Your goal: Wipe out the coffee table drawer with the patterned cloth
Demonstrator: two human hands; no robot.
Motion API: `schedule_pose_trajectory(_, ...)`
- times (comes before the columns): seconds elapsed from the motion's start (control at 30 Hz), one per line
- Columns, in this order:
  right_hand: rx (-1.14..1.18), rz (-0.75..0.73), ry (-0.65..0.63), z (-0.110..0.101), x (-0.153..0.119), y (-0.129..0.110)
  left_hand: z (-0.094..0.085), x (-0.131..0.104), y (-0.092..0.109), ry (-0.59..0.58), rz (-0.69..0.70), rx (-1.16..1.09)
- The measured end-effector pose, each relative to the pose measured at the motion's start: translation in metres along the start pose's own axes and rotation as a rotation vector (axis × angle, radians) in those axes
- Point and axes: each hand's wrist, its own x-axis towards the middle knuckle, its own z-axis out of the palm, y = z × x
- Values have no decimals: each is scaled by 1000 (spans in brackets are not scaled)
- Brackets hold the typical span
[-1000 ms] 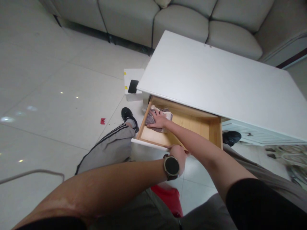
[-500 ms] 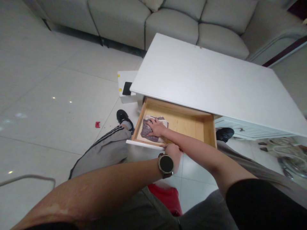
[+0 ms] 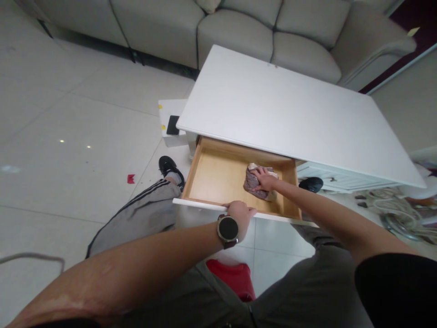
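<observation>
A wooden drawer with a white front is pulled out from under a white table. My left hand, a watch on its wrist, is closed over the top edge of the drawer front near its middle. Inside, toward the drawer's right side, a folded purple-grey and white cloth lies on the bottom. My right hand holds this cloth from above, pressing it down with the fingers over it. Part of the cloth is hidden beneath the palm.
A grey sofa stands behind the table. At the table's left is a white box with a black flat object on it. A red stool sits below me, and a red scrap lies on the floor.
My right hand has slid the cloth from the drawer's left side across to its right side. My left hand stays on the drawer front. The view has shifted slightly.
</observation>
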Motion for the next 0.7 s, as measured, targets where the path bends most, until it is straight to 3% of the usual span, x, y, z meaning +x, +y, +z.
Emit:
schedule_pose_trajectory(0.1,-63,13,-26,10,-36,29,-1,0,0,-9,14,-3)
schedule_pose_trajectory(0.23,-130,-57,-40,19,-64,34,-2,-1,1,-42,-2,9)
schedule_pose_trajectory(0.4,-152,-147,-51,19,-67,18,-4,-2,2,-38,-22,-15)
schedule_pose_trajectory(0.7,-189,-159,-102,20,-60,-9,-4,-2,2,-30,-19,10)
